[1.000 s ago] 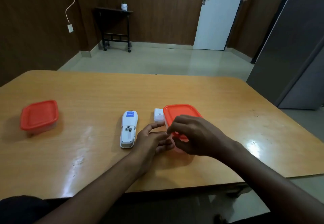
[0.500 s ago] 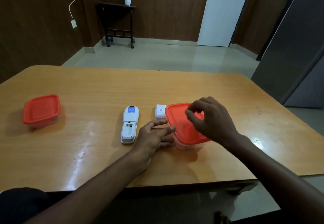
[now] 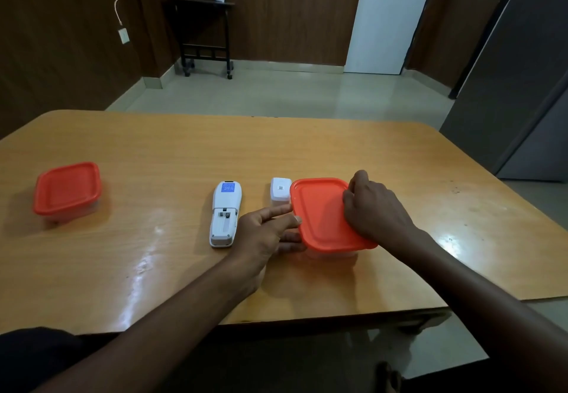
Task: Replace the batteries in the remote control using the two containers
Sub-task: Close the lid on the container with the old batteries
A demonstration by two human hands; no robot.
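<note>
Right now both hands are at the nearer of two containers on the wooden counter (image 3: 184,152). That container (image 3: 322,214) is a clear tub with an orange lid, standing right of centre. The right hand (image 3: 373,208) lies over the lid's right side, its fingers curled and closed on the lid's far right corner. The lid looks slightly tilted on the tub, its near edge jutting past the clear wall below, though whether it has come free I cannot tell. The left hand (image 3: 264,232) is braced against the container's left side with its fingers spread apart and stretched flat, the tips touching the lid's left edge and the tub wall beneath it; it grips nothing.

Just left of that hand lies the white remote control (image 3: 225,213), face down and lengthwise, with a blue label at its far end. Its battery bay is uncovered, and I cannot make out any batteries inside. A small white battery cover (image 3: 280,189) with a tiny printed code rests between the remote and the container, touching or almost touching the lid's far left corner.

The second container (image 3: 67,188), also orange-lidded and closed, sits well apart near the counter's left edge.
</note>
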